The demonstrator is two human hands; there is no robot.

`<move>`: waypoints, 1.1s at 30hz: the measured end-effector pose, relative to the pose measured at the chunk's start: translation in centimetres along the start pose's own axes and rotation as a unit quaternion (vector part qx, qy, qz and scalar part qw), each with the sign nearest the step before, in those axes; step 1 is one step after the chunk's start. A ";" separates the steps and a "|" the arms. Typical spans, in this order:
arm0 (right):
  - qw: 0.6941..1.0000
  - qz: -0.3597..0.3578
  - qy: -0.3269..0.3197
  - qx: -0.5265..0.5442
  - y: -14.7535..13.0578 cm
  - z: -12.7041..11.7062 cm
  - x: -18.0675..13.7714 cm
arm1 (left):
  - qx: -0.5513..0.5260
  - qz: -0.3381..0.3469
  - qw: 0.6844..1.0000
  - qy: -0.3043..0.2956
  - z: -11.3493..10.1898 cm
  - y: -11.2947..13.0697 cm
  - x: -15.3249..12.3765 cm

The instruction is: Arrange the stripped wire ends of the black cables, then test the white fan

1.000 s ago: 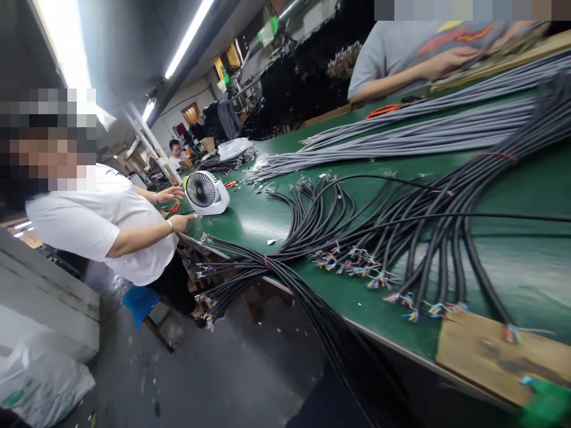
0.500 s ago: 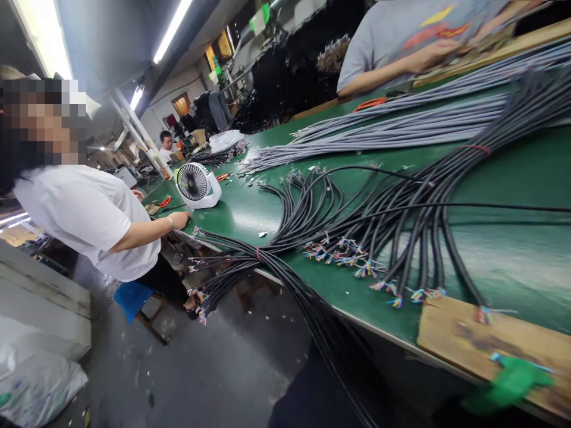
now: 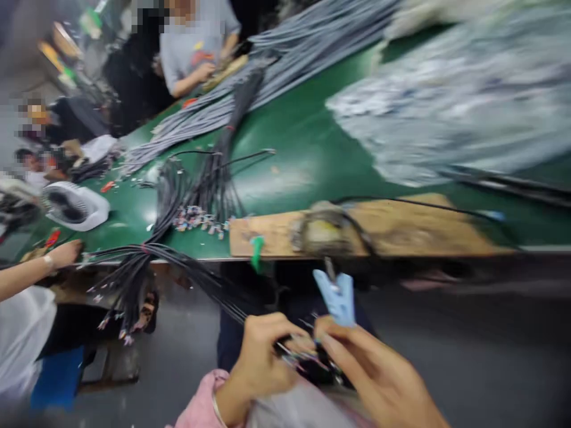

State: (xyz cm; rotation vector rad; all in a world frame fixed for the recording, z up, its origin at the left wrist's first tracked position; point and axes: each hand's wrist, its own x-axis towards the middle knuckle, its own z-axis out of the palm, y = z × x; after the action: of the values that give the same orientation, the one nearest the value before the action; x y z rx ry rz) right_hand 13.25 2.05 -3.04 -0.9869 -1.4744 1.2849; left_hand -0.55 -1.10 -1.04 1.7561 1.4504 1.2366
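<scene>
My left hand (image 3: 267, 351), low in the middle, is closed round a bunch of black cables (image 3: 214, 291) with thin coloured wires showing at the ends. Close beside it, my right hand (image 3: 375, 371) has thumb and fingertips pinched at those wire ends; what lies between them is blurred. A tool with light blue handles (image 3: 336, 297) and a metal tip points away just above my right fingers. Its lower end is hidden behind them, so I cannot tell whether that hand holds it.
A wooden board (image 3: 414, 223) lies along the front edge of the green table (image 3: 303, 154), with a blurred roundish object (image 3: 323, 229) and a green strip (image 3: 256, 252). More black cables (image 3: 167, 196), grey cables (image 3: 307, 65), plastic sheeting (image 3: 468, 101) and a white fan (image 3: 74, 205) are there. Co-workers sit left and opposite.
The view has swung right and down. Both my hands, the blue-handled tool and the plastic sheeting are now in sight; the fan and the co-workers appear further left.
</scene>
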 end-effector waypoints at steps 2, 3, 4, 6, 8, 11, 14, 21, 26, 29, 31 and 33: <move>0.998 0.008 0.057 0.016 0.1 -0.4 0.0 | -0.005 -0.010 1.000 0.003 -0.3 0.6 0.7; 0.997 0.006 0.078 0.030 0.1 -0.5 0.1 | -0.003 -0.017 1.000 0.001 -0.3 0.9 1.0; 0.995 -0.001 0.094 0.045 0.0 -0.5 0.2 | 0.002 -0.023 1.000 -0.002 -0.4 1.1 1.1; 0.993 -0.020 0.091 0.073 -0.3 -0.4 0.2 | 0.018 -0.030 0.999 -0.010 -0.3 1.4 1.2; 0.993 -0.040 0.076 0.084 -0.7 -0.1 0.1 | 0.027 -0.027 0.999 -0.013 -0.3 1.5 1.1; 0.989 -0.092 0.082 0.077 -0.8 0.3 0.0 | 0.037 -0.019 0.999 -0.015 -0.3 1.5 1.1; 0.980 -0.150 0.110 0.073 -0.6 0.4 0.1 | 0.040 -0.023 0.999 -0.028 -0.5 1.6 1.3; 0.924 0.101 -0.097 0.356 -0.1 -0.1 0.5 | -0.005 0.047 0.997 -0.058 -0.7 1.7 2.3; 0.905 0.157 -0.118 0.378 0.6 -0.8 1.4 | 0.019 0.062 0.998 -0.009 0.1 1.8 2.3; 0.932 0.142 -0.035 0.332 0.5 -0.9 2.9 | 0.030 0.080 0.996 0.029 0.5 2.2 2.3; 0.925 0.149 -0.028 0.349 0.1 -0.7 4.0 | 0.032 0.089 0.994 0.057 0.7 2.3 2.4; 0.897 0.171 -0.055 0.404 -0.4 -0.3 4.9 | 0.029 0.095 0.991 0.087 1.0 2.4 2.5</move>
State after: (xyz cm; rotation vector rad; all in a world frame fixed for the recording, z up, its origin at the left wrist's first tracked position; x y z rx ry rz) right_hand 12.22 6.74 -1.98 -0.6137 -0.6990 2.0019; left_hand 1.43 0.75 1.28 1.9005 1.4550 1.4923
